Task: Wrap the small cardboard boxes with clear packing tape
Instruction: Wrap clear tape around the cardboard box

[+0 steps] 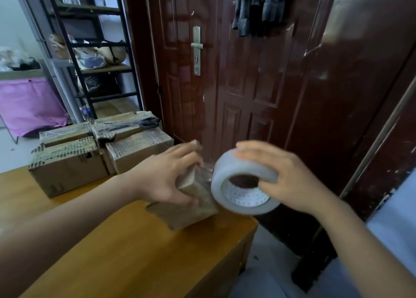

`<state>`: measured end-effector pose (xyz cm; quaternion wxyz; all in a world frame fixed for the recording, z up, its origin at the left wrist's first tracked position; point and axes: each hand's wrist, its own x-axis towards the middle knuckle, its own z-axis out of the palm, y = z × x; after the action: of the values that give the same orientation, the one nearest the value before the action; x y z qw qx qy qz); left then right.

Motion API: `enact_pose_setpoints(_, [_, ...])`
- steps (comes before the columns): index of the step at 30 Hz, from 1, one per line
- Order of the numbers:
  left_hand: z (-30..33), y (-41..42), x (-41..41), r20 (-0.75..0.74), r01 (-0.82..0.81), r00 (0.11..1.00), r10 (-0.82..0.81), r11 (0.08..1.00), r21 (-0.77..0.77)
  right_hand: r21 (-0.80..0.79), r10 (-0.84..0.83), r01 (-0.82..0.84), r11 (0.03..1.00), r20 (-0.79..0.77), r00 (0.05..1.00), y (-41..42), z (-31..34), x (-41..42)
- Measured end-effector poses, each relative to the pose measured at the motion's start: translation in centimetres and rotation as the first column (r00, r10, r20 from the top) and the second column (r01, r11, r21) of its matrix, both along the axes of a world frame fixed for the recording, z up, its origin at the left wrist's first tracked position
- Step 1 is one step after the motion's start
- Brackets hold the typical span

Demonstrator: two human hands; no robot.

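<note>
Cardboard, small and tilted on one edge, a box (191,198) sits near the right end of a wooden table (126,252), gripped from above by the left hand (164,176), fingers curled over its top. The right hand (286,180) clasps a roll of clear tape (243,178) touching the box's right side. Taped boxes (90,153) are stacked behind, scissors (144,123) lying on top.
</note>
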<state>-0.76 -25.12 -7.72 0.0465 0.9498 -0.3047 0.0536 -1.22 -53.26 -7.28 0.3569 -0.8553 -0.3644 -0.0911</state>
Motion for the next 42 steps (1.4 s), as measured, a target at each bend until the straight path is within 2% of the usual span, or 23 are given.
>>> enact_pose_setpoints(2, [-0.5,0.5,-0.3,0.044,0.001,0.999,0.012,0.957,-0.291,0.068,0.002,-0.007,0.998,0.078,0.997,0.5,2.7,0.1])
enact_pose_setpoints(4, [-2.4,0.9,-0.8,0.048,0.0,0.999,0.027,0.871,-0.491,0.124,0.026,-0.042,0.991,0.127,0.992,1.9,4.5,0.5])
enact_pose_setpoints(6, [-5.2,1.0,-1.8,0.009,-0.025,0.999,0.04,0.766,-0.643,0.093,0.067,-0.085,0.992,0.181,0.981,4.2,5.0,0.9])
enact_pose_setpoints(8, [-7.9,1.3,-2.7,0.036,-0.022,0.997,0.071,0.688,-0.725,0.077,0.112,-0.129,0.989,0.197,0.974,6.6,4.4,1.1])
enact_pose_setpoints(11, [-9.6,2.4,-3.1,0.178,0.032,0.974,0.139,0.693,-0.72,0.08,0.142,-0.161,0.984,0.198,0.97,9.1,3.3,0.8])
enact_pose_setpoints(15, [-9.6,3.1,-3.1,0.067,0.022,0.996,0.061,0.558,-0.829,0.163,0.21,-0.239,0.957,0.178,0.961,9.1,2.1,0.5])
enact_pose_setpoints(21, [-10.1,2.9,-2.0,0.033,0.011,0.999,0.026,0.6,-0.8,0.042,0.256,-0.26,0.965,0.075,0.964,5.3,3.1,1.0])
enact_pose_setpoints(23, [-10.3,3.5,-2.3,0.049,-0.005,0.996,0.072,0.609,-0.793,-0.128,0.232,-0.226,0.966,0.037,0.972,3.7,3.0,1.6])
enact_pose_setpoints(25, [-10.3,3.9,-2.6,0.055,-0.009,0.995,0.085,0.62,-0.784,-0.405,0.194,-0.205,0.891,-0.069,0.979,1.8,1.6,2.1])
enact_pose_setpoints(26, [-10.3,3.9,-2.6,0.056,-0.007,0.995,0.08,0.626,-0.78,-0.493,0.157,-0.203,0.846,-0.134,0.979,1.0,0.6,2.1])
enact_pose_setpoints(30, [-9.9,3.8,-2.6,0.072,0.009,0.995,0.072,0.639,-0.769,-0.64,0.08,-0.172,0.749,-0.171,0.982,0.3,0.5,1.9])
enact_pose_setpoints(33, [-9.9,4.5,-3.1,0.063,0.004,0.995,0.073,0.621,-0.784,-0.601,0.093,-0.219,0.769,-0.233,0.968,1.0,2.1,1.7])
enact_pose_setpoints(35, [-10.0,5.4,-3.7,0.064,-0.001,0.994,0.089,0.593,-0.805,-0.586,0.13,-0.231,0.777,-0.209,0.969,1.8,2.7,1.4])
enact_pose_setpoints(39, [-10.5,7.7,-4.6,0.124,-0.006,0.983,0.139,0.688,-0.725,-0.525,0.21,-0.242,0.816,-0.121,0.97,4.4,1.9,0.9])
enact_pose_setpoints(42, [-10.9,9.1,-5.5,0.095,-0.036,0.984,0.153,0.686,-0.727,-0.394,0.211,-0.2,0.897,-0.015,0.977,5.8,-0.1,0.7])
